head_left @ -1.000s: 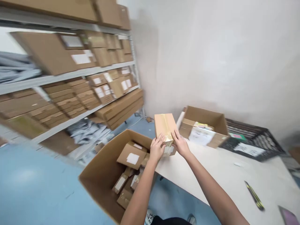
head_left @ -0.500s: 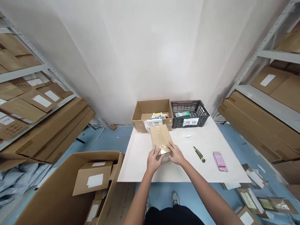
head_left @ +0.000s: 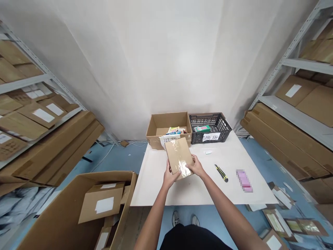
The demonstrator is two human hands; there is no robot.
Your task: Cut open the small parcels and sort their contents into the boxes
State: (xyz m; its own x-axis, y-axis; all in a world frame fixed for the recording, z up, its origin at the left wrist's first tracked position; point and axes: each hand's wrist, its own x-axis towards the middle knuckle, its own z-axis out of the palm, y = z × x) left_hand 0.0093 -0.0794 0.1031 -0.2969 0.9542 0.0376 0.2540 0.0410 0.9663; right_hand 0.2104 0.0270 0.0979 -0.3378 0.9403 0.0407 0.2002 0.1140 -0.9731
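Observation:
A small brown cardboard box (head_left: 179, 156), sealed with shiny clear tape, is held between both hands above the white table (head_left: 153, 184). Around its left lower corner my left hand (head_left: 170, 176) is closed, thumb on the top face. My right hand (head_left: 196, 166) grips the opposite edge, its thumb also on top. Behind the held box stands an open carton (head_left: 156, 141) with a paper sign and several small packets inside; the held box covers part of that sign. Beside it is a black plastic crate (head_left: 225, 130) holding a green-and-white box (head_left: 202, 128).
A yellow-and-black utility knife (head_left: 221, 173) and a pixelated pink item (head_left: 244, 181) lie on the table's right side. At lower left stands a big carton (head_left: 65, 208) with boxes in it. Shelves (head_left: 299, 111) of boxes flank both sides; flattened cardboard (head_left: 307, 226) litters the floor at right.
The box has tilted so its top face turns more toward me, and its front side no longer shows. My hands have shifted from its near edge to its sides.

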